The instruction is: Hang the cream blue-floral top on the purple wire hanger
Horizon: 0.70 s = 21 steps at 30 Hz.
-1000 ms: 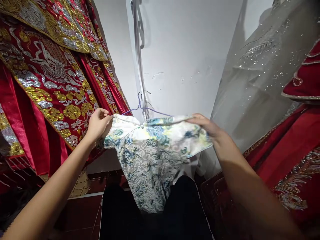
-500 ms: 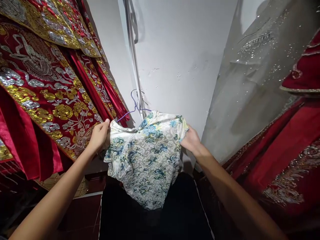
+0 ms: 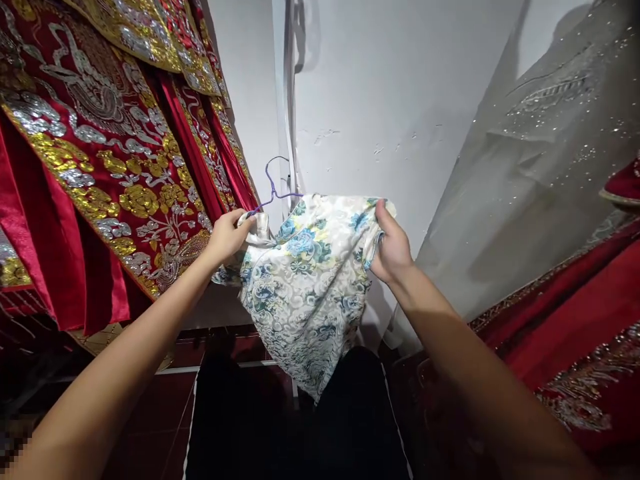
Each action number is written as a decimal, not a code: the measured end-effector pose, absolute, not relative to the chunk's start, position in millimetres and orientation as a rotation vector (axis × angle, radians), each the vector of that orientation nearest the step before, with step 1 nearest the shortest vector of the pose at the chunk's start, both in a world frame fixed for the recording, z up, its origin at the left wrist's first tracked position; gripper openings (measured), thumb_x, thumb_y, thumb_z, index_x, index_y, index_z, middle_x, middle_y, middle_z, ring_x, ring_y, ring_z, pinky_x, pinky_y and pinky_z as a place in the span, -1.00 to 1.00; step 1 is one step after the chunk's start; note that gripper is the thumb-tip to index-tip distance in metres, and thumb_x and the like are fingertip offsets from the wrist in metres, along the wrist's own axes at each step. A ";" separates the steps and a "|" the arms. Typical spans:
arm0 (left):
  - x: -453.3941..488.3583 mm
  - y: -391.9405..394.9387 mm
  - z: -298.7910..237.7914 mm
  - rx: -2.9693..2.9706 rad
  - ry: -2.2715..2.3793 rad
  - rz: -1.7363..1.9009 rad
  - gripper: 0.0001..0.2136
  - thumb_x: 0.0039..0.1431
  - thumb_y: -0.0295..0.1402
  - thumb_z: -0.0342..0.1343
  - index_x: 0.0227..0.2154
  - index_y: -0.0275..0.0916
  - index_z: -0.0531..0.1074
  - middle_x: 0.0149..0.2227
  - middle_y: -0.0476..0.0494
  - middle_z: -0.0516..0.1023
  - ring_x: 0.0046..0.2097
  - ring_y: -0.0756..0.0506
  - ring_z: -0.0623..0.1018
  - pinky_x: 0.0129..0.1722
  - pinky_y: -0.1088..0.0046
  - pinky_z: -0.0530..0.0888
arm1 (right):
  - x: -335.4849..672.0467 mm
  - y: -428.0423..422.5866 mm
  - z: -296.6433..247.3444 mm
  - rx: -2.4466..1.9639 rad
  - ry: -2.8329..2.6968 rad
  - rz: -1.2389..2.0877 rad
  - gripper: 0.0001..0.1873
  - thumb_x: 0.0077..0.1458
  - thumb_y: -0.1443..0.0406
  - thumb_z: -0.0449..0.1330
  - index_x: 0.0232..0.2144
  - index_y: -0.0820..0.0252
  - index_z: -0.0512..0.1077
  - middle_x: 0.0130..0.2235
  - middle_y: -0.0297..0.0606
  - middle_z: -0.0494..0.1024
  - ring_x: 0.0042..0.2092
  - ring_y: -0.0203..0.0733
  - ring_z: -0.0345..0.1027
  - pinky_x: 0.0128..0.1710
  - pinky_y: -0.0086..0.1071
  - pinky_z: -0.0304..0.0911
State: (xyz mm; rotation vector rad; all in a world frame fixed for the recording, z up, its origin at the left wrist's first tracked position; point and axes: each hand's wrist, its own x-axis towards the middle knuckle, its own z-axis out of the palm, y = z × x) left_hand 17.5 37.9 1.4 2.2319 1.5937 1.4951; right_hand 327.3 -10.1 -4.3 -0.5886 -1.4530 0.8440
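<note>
In front of me hangs a short-sleeved floral blouse, white with blue, green and yellow patterns, draped on a thin purple hanger. My left hand pinches the blouse at its left shoulder, close to the hanger's arm. At the opposite shoulder, my right hand grips the sleeve, thumb on top and the other fingers behind the cloth. The blouse slants down to a point above my dark-clothed legs. The hanger's hook is free of my hands, near a metal upright.
A red garment with gold and silver embroidery hangs on the left. Behind the hanger stands a metal pole against a white wall. To the right hang a sheer sparkling grey-white fabric and a red beaded garment.
Both hands have raised the blouse and hanger slightly. My left hand has moved inward along the shoulder, and my right thumb now shows on top of the sleeve. The view has shifted left.
</note>
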 end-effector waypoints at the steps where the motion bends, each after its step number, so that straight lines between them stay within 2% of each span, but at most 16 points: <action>1: 17.3 42.8 -0.9 2.212 1.603 1.507 -0.72 0.19 -0.14 0.07 -0.48 -0.25 0.41 -0.50 -0.02 0.41 -0.40 -0.05 0.36 -0.42 0.48 0.23 | 324.4 -7.0 -3.5 -0.586 -1.468 0.848 -0.26 0.20 -0.25 -0.13 0.26 -0.07 0.18 0.12 -0.21 0.49 0.21 0.09 0.31 0.11 0.11 0.31; 4: 12.8 52.6 -7.7 2.082 1.674 1.524 -0.75 0.15 -0.16 0.12 -0.48 -0.26 0.43 -0.51 -0.03 0.42 -0.43 -0.05 0.36 -0.44 0.47 0.21 | 312.9 -2.9 1.4 -0.531 -1.547 0.954 -0.27 0.23 -0.21 -0.12 0.33 -0.12 0.04 0.19 -0.24 0.42 0.21 0.09 0.29 0.10 0.14 0.30; 6: 7.2 51.9 -13.8 2.008 1.683 1.545 -0.75 0.15 -0.17 0.11 -0.49 -0.26 0.43 -0.52 -0.04 0.42 -0.45 -0.05 0.36 -0.46 0.47 0.21 | 307.0 -8.0 5.0 -0.444 -1.701 1.168 -0.28 0.20 -0.13 0.03 0.32 -0.09 0.08 0.23 -0.22 0.37 0.19 0.09 0.31 0.07 0.13 0.34; 9: 1.2 35.5 -26.8 2.037 1.614 1.585 -0.73 0.21 -0.16 0.06 -0.43 -0.26 0.45 -0.47 -0.05 0.46 -0.42 -0.05 0.39 -0.40 0.46 0.29 | 306.0 -24.6 2.9 -0.251 -2.135 1.635 -0.23 0.07 0.06 0.29 0.29 0.00 0.18 0.25 -0.15 0.35 0.16 0.06 0.35 0.05 0.01 0.38; 12: 4.4 6.9 -40.6 2.203 1.408 1.497 -0.72 0.28 -0.13 0.03 -0.29 -0.24 0.48 -0.37 -0.07 0.52 -0.34 -0.07 0.47 -0.30 0.44 0.36 | 308.6 -40.8 -19.6 -0.225 -2.445 1.925 -0.31 0.12 0.08 0.27 0.25 0.14 0.25 0.11 -0.04 0.49 0.07 0.01 0.45 0.06 -0.07 0.36; 13: 8.2 -3.0 -43.5 2.237 1.323 1.458 -0.71 0.30 -0.11 0.02 -0.26 -0.23 0.49 -0.34 -0.09 0.53 -0.31 -0.08 0.49 -0.27 0.43 0.38 | 307.9 -44.2 -32.0 -0.324 -2.490 1.882 -0.33 0.15 0.06 0.24 0.24 0.16 0.26 0.08 -0.02 0.51 0.04 0.00 0.47 0.06 -0.08 0.36; 15: 20.8 -21.5 -44.6 2.243 1.173 1.403 -0.68 0.33 -0.10 -0.01 -0.22 -0.22 0.50 -0.27 -0.13 0.56 -0.23 -0.11 0.52 -0.20 0.39 0.41 | 302.1 -46.6 -60.8 -0.634 -2.541 1.506 -0.25 0.14 0.04 0.24 0.29 0.14 0.18 0.18 0.03 0.42 0.11 0.05 0.41 0.11 -0.03 0.30; 17: 39.3 -37.8 -39.4 2.219 1.032 1.375 -0.68 0.34 -0.10 -0.01 -0.20 -0.22 0.52 -0.22 -0.16 0.57 -0.16 -0.13 0.53 -0.12 0.36 0.43 | 289.9 -43.5 -89.6 -0.877 -2.501 0.904 -0.04 0.07 0.08 0.29 0.39 0.09 -0.05 0.37 0.04 0.09 0.31 0.16 0.12 0.24 0.05 0.14; 19: 61.3 -52.1 -30.5 2.178 0.878 1.348 -0.69 0.34 -0.10 -0.01 -0.19 -0.21 0.52 -0.21 -0.16 0.57 -0.13 -0.13 0.55 -0.08 0.35 0.44 | 273.7 -36.3 -112.4 -0.932 -2.407 0.412 0.14 0.00 0.11 0.32 0.42 0.08 -0.27 0.44 0.00 -0.21 0.42 0.22 -0.23 0.32 0.13 -0.05; 20: 72.4 -58.3 -26.0 2.148 0.805 1.323 -0.68 0.35 -0.10 -0.02 -0.18 -0.21 0.52 -0.21 -0.17 0.58 -0.13 -0.13 0.56 -0.08 0.35 0.44 | 265.4 -31.9 -120.7 -0.906 -2.354 0.245 0.18 -0.01 0.12 0.32 0.42 0.07 -0.34 0.44 -0.01 -0.25 0.43 0.23 -0.32 0.34 0.17 -0.11; 21: 82.8 -63.7 -21.9 2.118 0.742 1.293 -0.67 0.35 -0.10 -0.03 -0.17 -0.21 0.51 -0.21 -0.18 0.59 -0.13 -0.13 0.57 -0.08 0.35 0.45 | 257.9 -27.3 -126.7 -0.871 -2.296 0.127 0.18 -0.01 0.12 0.31 0.41 0.05 -0.38 0.44 -0.01 -0.21 0.43 0.24 -0.32 0.35 0.19 -0.14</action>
